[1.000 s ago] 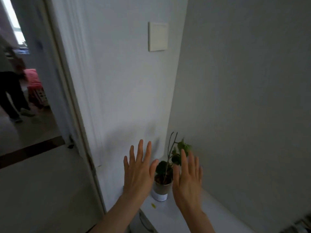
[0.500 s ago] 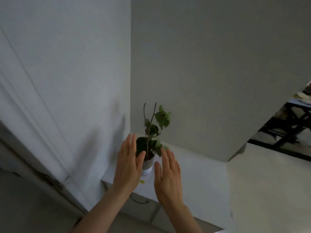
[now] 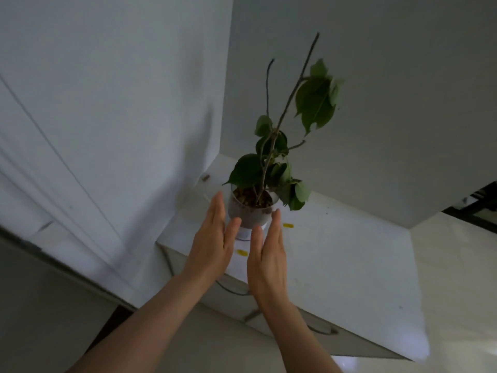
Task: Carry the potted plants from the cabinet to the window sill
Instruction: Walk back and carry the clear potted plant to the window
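On the cabinet [image 3: 336, 265], the potted plant [image 3: 251, 211] stands upright (stems leaning right); 2 spread, empty hands flank it.

Dim, flat indoor light in my headcam view, soft and slightly blurred.

I see no direct glare; the walls [image 3: 376, 76] read grey-blue and underexposed, with a soft broad shadow falling on the left wall [image 3: 172, 189] beside the potted plant [image 3: 271, 168]. The cabinet top [image 3: 349, 254] is the brightest surface, with a washed-out patch at its lower right corner. The upper leaves [image 3: 317, 103] are smeared by motion blur, and both hands, left hand [image 3: 212, 243] and right hand [image 3: 269, 254], look a little soft. Wide-angle distortion bends the door frame lines at left.
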Demonstrator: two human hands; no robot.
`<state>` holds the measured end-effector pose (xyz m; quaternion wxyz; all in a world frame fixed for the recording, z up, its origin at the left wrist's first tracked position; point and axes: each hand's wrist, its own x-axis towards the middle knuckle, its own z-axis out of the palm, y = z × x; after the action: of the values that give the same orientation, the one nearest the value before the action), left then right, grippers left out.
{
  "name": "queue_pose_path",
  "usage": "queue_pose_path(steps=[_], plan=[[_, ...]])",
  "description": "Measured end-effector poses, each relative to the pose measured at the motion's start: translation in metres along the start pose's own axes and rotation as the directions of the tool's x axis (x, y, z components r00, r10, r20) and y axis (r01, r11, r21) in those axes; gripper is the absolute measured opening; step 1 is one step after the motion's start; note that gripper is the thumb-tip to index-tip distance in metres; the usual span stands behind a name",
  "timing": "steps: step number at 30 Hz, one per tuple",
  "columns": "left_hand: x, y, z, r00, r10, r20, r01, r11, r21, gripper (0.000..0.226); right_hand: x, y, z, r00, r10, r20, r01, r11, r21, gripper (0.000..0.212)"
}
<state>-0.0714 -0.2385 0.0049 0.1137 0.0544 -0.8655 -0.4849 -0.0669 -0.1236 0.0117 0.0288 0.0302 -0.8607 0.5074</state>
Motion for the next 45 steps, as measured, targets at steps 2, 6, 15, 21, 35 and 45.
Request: queue_pose_path(steps=[2, 6, 15, 21, 35, 45], plan=[[0.011, -0.01, 0.008, 1.0, 0.019, -0.002, -0.019, 0.999, -0.026, 0.076, 0.011, 0.011, 0.008, 0.999, 0.023, -0.026, -0.02, 0.996, 0.088, 0.063], [0.034, -0.04, 0.033, 0.996, 0.089, -0.005, -0.088, 0.978, -0.188, 0.072, 0.035, 0.049, 0.031, 0.992, -0.049, -0.119, 0.075, 0.973, 0.217, 0.062], [0.062, -0.057, 0.053, 0.978, 0.171, -0.123, -0.2, 0.933, -0.3, 0.097, 0.067, 0.074, 0.048, 0.967, -0.194, -0.163, 0.239, 0.913, 0.329, 0.058], [0.053, -0.039, 0.048, 0.975, 0.127, -0.184, -0.179, 0.934, -0.308, 0.092, 0.055, 0.059, 0.04, 0.967, -0.156, -0.202, 0.223, 0.903, 0.368, 0.065], [0.034, 0.085, 0.013, 0.959, 0.085, -0.27, -0.202, 0.874, -0.442, 0.075, 0.051, -0.043, -0.025, 0.886, -0.131, -0.445, 0.272, 0.923, 0.271, 0.074], [0.018, 0.222, -0.031, 0.95, 0.143, -0.279, -0.256, 0.869, -0.424, 0.072, 0.025, -0.15, -0.127, 0.841, -0.1, -0.532, 0.257, 0.938, 0.231, 0.082]])
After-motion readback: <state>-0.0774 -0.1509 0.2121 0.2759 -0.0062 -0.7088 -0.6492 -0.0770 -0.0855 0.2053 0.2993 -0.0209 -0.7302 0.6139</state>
